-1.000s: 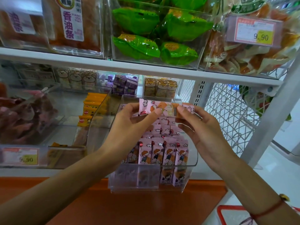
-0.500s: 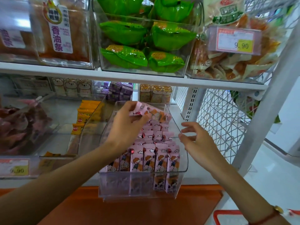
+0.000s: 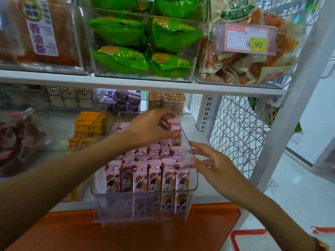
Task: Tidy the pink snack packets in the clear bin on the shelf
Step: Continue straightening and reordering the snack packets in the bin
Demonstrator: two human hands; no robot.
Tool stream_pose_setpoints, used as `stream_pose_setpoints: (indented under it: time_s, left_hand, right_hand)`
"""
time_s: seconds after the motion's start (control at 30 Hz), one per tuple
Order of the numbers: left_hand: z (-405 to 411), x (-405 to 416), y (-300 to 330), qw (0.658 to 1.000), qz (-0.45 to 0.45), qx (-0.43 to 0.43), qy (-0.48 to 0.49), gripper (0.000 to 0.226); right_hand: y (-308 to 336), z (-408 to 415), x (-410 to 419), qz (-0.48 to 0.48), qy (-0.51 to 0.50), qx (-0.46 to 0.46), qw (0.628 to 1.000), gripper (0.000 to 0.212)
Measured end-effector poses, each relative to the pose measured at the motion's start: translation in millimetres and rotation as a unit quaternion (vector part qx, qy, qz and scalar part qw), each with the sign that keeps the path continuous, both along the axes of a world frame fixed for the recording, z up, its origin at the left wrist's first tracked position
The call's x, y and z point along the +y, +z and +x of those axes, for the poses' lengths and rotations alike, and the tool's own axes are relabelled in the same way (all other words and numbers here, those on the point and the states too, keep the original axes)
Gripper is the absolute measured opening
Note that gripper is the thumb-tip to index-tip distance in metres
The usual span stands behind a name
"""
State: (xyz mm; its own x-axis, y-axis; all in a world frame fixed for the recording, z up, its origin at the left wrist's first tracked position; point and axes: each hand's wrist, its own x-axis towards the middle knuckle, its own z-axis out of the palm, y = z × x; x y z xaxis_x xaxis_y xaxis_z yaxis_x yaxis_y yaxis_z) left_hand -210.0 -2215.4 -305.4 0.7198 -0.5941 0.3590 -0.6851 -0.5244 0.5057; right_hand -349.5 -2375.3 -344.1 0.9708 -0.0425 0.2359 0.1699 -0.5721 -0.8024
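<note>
From the head camera I see my left hand (image 3: 152, 126) pinching pink snack packets (image 3: 175, 131) upright at the back of the clear bin (image 3: 194, 178) on the shelf (image 3: 145, 85); my right hand (image 3: 213, 169) relaxed, fingertips at its right wall, holding nothing.

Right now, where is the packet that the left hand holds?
In the head view, the left hand holds a pink packet upright at the back right of the clear bin, behind the packet rows.

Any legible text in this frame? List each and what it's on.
"9,90": yellow patch of the price tag on the upper right bin.
"香油条": white label on the upper left brown snack pack.
Pink packets, green bags, tag's small print: too blurred to read.
</note>
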Motion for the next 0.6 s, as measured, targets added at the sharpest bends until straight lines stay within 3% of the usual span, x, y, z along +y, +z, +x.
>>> stream_pose_setpoints:
  time_s: [0.23, 0.37, 0.5, 0.6]
  left_hand:
    - [20.6, -24.2, -25.7, 0.973, 0.215, -0.075, -0.022, 0.032]
    - [20.7, -16.5, -25.4, 0.976, 0.200, -0.051, -0.067, 0.041]
    - [10.5, -10.1, -22.6, 0.989, 0.090, -0.103, -0.048, 0.024]
    - [2.9, -11.9, -29.5, 0.989, 0.099, -0.094, -0.055, 0.026]
  right_hand:
    - [-1.3, -5.2, -1.9, -0.021, 0.001, 0.003, 1.000, 0.037]
    - [-0.7, -4.9, -1.6, -0.028, -0.004, 0.006, 1.000, 0.039]
    - [1.1, -4.8, -1.8, -0.050, -0.020, 0.006, 0.999, 0.039]
    - [2.2, -5.3, -2.0, -0.049, -0.069, -0.049, 0.995, 0.025]
